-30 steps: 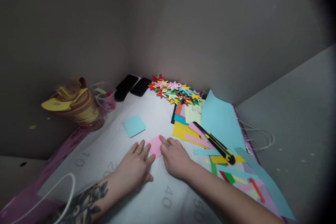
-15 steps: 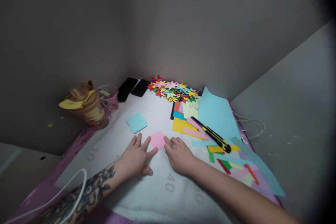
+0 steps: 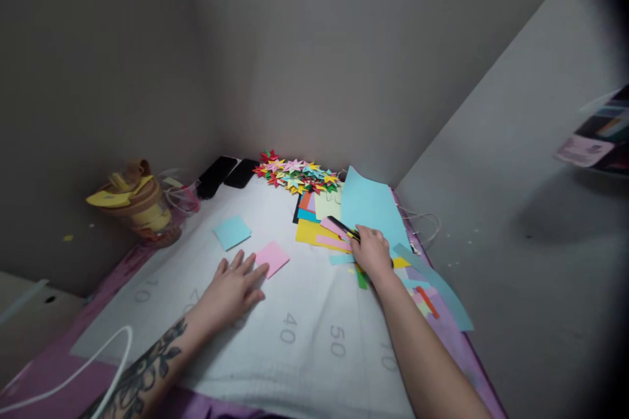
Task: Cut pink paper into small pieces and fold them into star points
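My left hand lies with its fingers spread on the cloth, its fingertips touching the lower left edge of a small pink square of paper. A light blue square stack of paper is beyond it to the left. On the right, my right hand is closed over the middle of a black and yellow utility knife, whose tip end sticks out toward the far left. The rest of the knife is mostly hidden by the hand. Under it are paper strips and a yellow sheet.
Folded paper stars are heaped at the back near two black phones. A large light blue sheet leans toward the wall at right. A pot stands at the left edge; a white cable crosses my left forearm.
My right hand has left the pink paper, moved right and closed over the utility knife. My left hand stays at the pink paper. The view has turned to the right.
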The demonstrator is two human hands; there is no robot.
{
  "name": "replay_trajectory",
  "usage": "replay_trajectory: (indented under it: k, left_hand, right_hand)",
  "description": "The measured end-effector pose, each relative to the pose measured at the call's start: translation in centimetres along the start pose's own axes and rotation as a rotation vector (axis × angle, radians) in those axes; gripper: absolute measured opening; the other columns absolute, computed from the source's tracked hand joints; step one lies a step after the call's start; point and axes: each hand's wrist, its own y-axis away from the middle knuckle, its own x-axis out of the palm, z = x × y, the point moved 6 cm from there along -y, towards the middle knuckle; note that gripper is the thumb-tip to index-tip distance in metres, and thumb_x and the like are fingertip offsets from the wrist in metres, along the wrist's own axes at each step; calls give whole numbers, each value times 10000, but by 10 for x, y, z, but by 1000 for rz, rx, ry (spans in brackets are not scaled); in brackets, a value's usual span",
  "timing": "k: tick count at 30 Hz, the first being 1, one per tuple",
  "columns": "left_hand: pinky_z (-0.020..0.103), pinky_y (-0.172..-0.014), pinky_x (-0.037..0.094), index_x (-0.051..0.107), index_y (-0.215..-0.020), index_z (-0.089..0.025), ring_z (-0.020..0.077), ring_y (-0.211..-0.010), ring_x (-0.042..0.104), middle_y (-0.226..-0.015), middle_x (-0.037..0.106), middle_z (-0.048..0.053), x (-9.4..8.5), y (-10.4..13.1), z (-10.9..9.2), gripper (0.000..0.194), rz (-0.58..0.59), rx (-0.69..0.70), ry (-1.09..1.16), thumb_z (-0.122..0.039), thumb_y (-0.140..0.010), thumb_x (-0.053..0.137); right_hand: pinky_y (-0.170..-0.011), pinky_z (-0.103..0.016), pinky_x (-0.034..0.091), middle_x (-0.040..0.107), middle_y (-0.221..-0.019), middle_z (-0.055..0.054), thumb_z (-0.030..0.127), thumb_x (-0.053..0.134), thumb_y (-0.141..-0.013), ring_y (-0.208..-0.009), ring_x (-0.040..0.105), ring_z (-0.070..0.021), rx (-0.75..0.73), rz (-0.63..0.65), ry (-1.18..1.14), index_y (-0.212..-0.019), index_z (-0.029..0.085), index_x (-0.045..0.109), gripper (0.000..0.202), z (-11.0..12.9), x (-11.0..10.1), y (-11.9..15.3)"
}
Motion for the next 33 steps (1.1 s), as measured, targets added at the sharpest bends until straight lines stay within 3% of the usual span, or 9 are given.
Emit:
replay_trajectory:
  k: [4,6,11,15,17,21,26,33]
  left_hand:
    - [542,-1078,297,481,-1358,-217,338,-1374,310,-1480,390,133,-15,-7,-3,518,-148,-22,78,-406,-875,491]
    - [492,-1080,316,485,-1348,-184,324,-1351,350,-1462,406,156,-21,-12,-9,550,-169,3,116,-422,-854,519]
    - [499,-1054,322,225,-1481,-128,384,-1362,297,-1503,272,237,-14,-34,-25,948,-124,-93,153,-530,-723,628]
    - [468,-1012,356,131,-1499,-99,368,-1280,406,-1425,400,226,-11,-50,-35,912,-168,-149,135,-378,-755,580]
    - [448,-1009,358,124,-1497,-83,349,-1245,445,-1376,464,217,-11,-54,-33,883,-197,-164,183,-352,-773,552]
    - [422,-993,385,141,-1486,-65,331,-1221,482,-1345,505,212,-9,-56,-14,925,-249,-249,430,-474,-775,568]
    - [384,-1001,397,147,-1480,-83,265,-1186,530,-1339,519,193,-2,-54,2,896,-281,-326,730,-447,-783,575]
    - [394,-1003,401,198,-1465,-141,254,-1175,547,-1316,544,167,-1,-50,2,857,-325,-358,799,-457,-776,598]
  right_hand:
    - [-864,-369,388,650,-1129,-134,228,480,-885,-1013,534,-264,-25,10,15,-1234,148,570,369,-8,13,4]
    - [-872,-381,385,631,-1162,-152,215,444,-905,-1035,523,-272,-40,-6,8,-1254,130,551,375,-4,12,8]
    - [-911,-413,376,617,-1167,-155,235,450,-916,-1049,504,-274,-211,-159,-114,-1255,113,540,370,31,-6,28]
    - [-942,-403,381,621,-1172,-131,192,467,-901,-1073,508,-256,-354,-111,-242,-1259,138,539,369,60,-10,47]
    - [-953,-394,390,618,-1181,-127,182,466,-897,-1093,504,-254,-391,-54,-290,-1265,142,538,377,68,-9,53]
    - [-935,-393,425,630,-1138,-131,172,470,-886,-1074,509,-266,-406,50,-338,-1240,116,564,371,71,-6,57]
    - [-926,-416,444,629,-1123,-134,168,467,-875,-1063,511,-273,-418,54,-394,-1222,119,573,367,69,-7,57]
    - [-920,-416,453,625,-1124,-128,180,459,-880,-1046,518,-262,-479,73,-409,-1226,137,572,367,75,-10,63]
